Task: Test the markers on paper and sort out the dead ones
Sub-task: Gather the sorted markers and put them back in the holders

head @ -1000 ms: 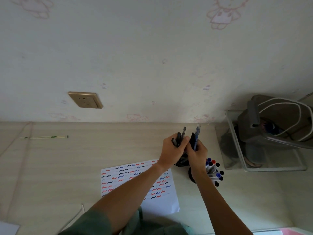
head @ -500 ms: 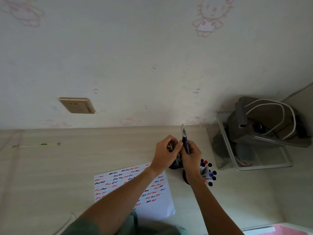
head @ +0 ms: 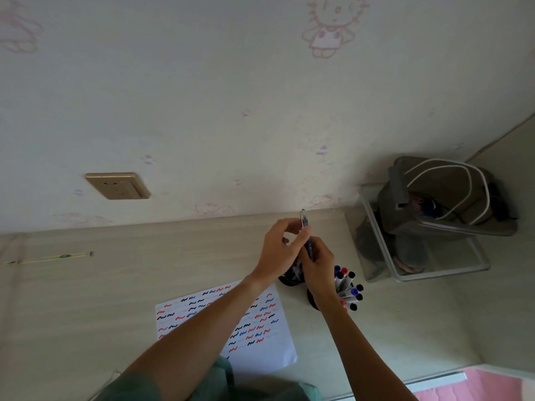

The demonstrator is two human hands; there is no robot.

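**Testing well underway, one blue marker in hand**

Paper (head: 262, 347) lies near-left on the desk (head: 115, 285), already covered with rows of black, red and blue squiggles, some very faint. So many markers look tested; faint marks suggest weak ones.

Left hand (head: 278, 250) is raised above the desk, fingers curled, thumb and fingertips pinching the upper part of a blue marker (head: 306, 234) that points up toward the wall. Whether it holds anything else, cannot tell.

Right hand (head: 317, 263) touches the left, fingers wrapped round the lower barrel of the same marker. Looks like uncapping or recapping; can't tell which.

Under the hands a dark cup (head: 289, 277), mostly hidden. Just right, a second cup of markers (head: 348, 289), black, blue and red caps up. Which cup is for dead ones, unclear.

Left to do: the held marker, and probably more from the cups.
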